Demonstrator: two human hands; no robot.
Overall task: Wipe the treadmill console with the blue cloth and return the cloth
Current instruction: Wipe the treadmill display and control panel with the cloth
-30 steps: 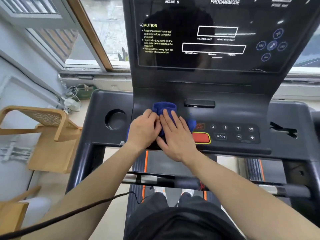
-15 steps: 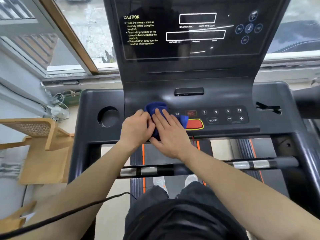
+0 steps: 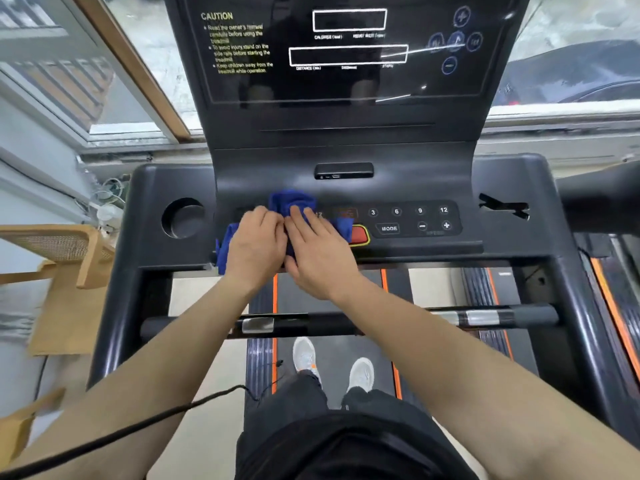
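Note:
The blue cloth [image 3: 292,202] lies bunched on the button panel of the black treadmill console [image 3: 346,157], left of the red stop button [image 3: 358,234]. My left hand [image 3: 256,245] presses on the cloth's left part, fingers curled over it. My right hand [image 3: 317,249] lies flat on the cloth beside it, fingers stretched toward the panel. Blue cloth shows above the fingertips, at the left edge below the console lip, and at the right by the red button. Most of the cloth is hidden under both hands.
A round cup holder [image 3: 183,218] sits at the console's left. The dark display [image 3: 346,46] rises behind the panel. A handlebar [image 3: 485,317] crosses below my forearms. A wooden chair [image 3: 59,258] stands at the left, windows behind. My shoes [image 3: 304,355] stand on the belt.
The camera has tilted down, so the console sits lower in view and my shoes show. Both hands stay pressed on the cloth at about the same spot on the panel; more cloth hangs at the left.

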